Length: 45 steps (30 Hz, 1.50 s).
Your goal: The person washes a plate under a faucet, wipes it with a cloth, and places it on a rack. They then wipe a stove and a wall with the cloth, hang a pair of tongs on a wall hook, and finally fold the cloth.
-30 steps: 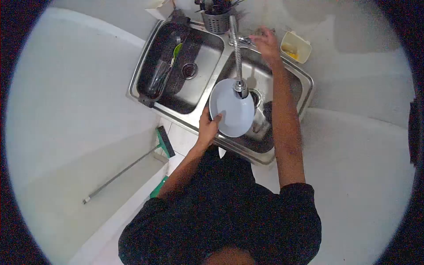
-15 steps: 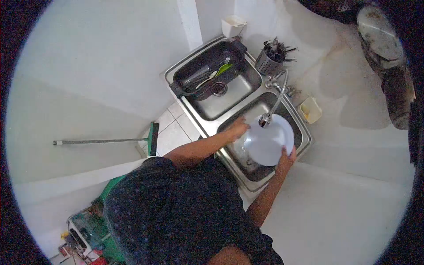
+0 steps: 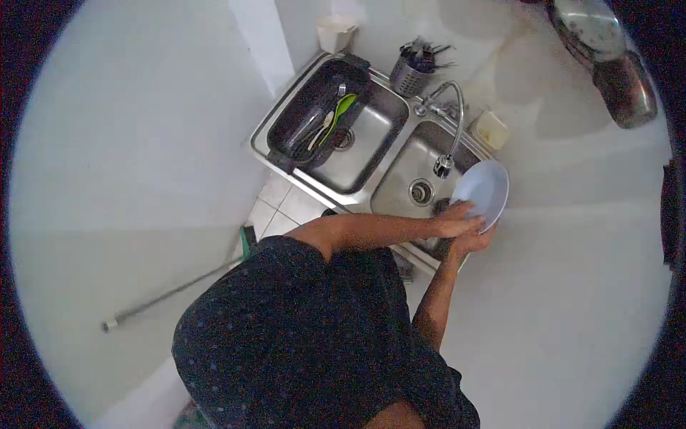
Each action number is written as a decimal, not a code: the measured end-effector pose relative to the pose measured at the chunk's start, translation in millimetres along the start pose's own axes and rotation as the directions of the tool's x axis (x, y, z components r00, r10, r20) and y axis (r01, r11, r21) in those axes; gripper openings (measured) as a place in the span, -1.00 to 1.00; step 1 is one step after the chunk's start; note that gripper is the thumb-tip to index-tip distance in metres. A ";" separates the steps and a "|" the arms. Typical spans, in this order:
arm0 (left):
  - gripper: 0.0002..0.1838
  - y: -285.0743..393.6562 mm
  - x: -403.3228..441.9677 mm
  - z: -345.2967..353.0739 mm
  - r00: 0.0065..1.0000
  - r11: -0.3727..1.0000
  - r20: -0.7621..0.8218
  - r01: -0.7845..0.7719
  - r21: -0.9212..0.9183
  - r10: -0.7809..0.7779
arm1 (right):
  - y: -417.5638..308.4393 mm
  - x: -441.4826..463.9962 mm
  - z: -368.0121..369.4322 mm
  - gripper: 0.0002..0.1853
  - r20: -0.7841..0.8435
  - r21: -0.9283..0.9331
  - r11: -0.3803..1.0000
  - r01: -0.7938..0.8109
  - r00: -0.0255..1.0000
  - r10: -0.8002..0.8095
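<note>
A white plate [image 3: 484,191] is tilted up over the right side of the right sink basin [image 3: 396,187]. My right hand [image 3: 471,243] is closed on its lower rim. My left hand [image 3: 459,220] reaches across from the left and touches the plate's lower face, with fingers stretched out and nothing gripped in them. Just left of the plate hangs the faucet's spray head [image 3: 443,166], on a curved metal neck. Below it the basin's drain [image 3: 421,191] is uncovered to view. Part of the plate's lower edge is hidden behind my fingers.
In the left basin a black tub [image 3: 286,136] holds a green spoon [image 3: 346,104] and other utensils. A metal utensil holder [image 3: 409,77] stands behind the sink, near a pale container [image 3: 491,130]. A white container [image 3: 334,36] sits at the back corner. A broom [image 3: 171,292] leans at left.
The plate has moved right, out from under the faucet, and is tilted more steeply. My left hand has gone from the plate's left side to its lower face. The camera view has shifted.
</note>
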<state>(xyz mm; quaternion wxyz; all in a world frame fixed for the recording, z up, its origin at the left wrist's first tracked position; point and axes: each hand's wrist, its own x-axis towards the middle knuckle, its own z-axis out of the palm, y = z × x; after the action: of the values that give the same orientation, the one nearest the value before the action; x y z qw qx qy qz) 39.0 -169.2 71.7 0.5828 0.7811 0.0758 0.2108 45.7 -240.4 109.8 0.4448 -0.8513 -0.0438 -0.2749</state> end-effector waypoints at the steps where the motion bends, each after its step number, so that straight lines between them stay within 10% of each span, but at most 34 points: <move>1: -0.49 43.0 5.9 -16.3 0.997 0.993 -0.001 0.082 -0.087 -0.083 | -10.4 -7.7 -7.2 -0.54 -0.019 -0.027 0.999 -0.047 0.999 0.046; 5: -0.48 110.0 32.3 -76.0 0.706 0.857 0.681 0.460 -0.234 -0.193 | -62.6 -39.7 -15.6 -0.42 -0.128 -0.042 0.991 0.127 0.983 -0.132; 10: -0.56 110.9 36.1 -76.6 0.923 0.992 0.369 0.075 0.097 -0.106 | -42.0 -53.3 -10.7 -0.30 -0.033 -0.059 0.987 0.149 0.988 -0.151; 14: -0.53 179.7 70.7 -131.9 0.779 0.999 0.626 -0.015 -0.039 0.036 | -136.1 1.2 -43.8 -0.42 -0.118 -0.142 0.974 0.175 0.974 -0.192; 16: -0.51 192.0 83.7 -155.3 0.692 0.867 0.662 0.105 -0.487 0.288 | -162.2 19.3 -57.9 -0.43 -0.224 -0.142 0.972 0.190 0.950 -0.218; 22: -0.64 153.7 90.9 -181.1 0.861 0.772 0.454 0.123 -0.623 0.229 | -99.6 3.5 -40.6 -0.41 -0.207 -0.243 0.939 0.244 0.932 -0.296; 24: -0.71 137.5 78.1 -194.6 0.859 0.932 0.492 0.051 -0.359 0.142 | -85.8 -0.4 -44.2 -0.44 -0.028 -0.174 0.954 0.244 0.967 -0.252; 29: -0.47 77.6 42.6 -157.1 0.789 0.862 0.613 0.335 -0.380 -0.036 | -90.2 -0.7 -33.7 -0.49 -0.191 -0.041 0.999 -0.016 0.982 0.008; 30: -0.23 108.4 37.0 -148.2 0.789 0.908 0.575 0.380 -0.177 -0.218 | -73.5 2.7 -35.3 -0.51 -0.229 0.070 0.991 -0.115 0.965 0.128; 37: 0.02 52.3 25.4 -63.7 0.993 0.987 0.029 0.120 -0.109 -0.117 | -33.3 6.7 -65.5 -0.55 -0.007 0.718 0.549 -0.428 0.784 0.621; 38: -0.05 63.4 22.7 -64.7 0.947 0.941 0.078 0.318 -0.113 -0.311 | -20.1 4.6 -68.1 -0.52 -0.001 0.683 0.578 -0.447 0.790 0.613; 45: -0.45 67.1 26.8 -57.0 0.996 0.960 0.061 -0.085 0.267 0.071 | 48.5 2.0 -89.3 -0.56 0.130 0.322 0.824 -0.467 0.884 0.450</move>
<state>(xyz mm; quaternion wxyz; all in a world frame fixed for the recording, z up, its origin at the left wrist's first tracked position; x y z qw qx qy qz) 30.8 -130.0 154.7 0.4644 0.8604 0.0581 0.2017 24.6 -339.7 115.7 0.6382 -0.7521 0.1037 -0.1273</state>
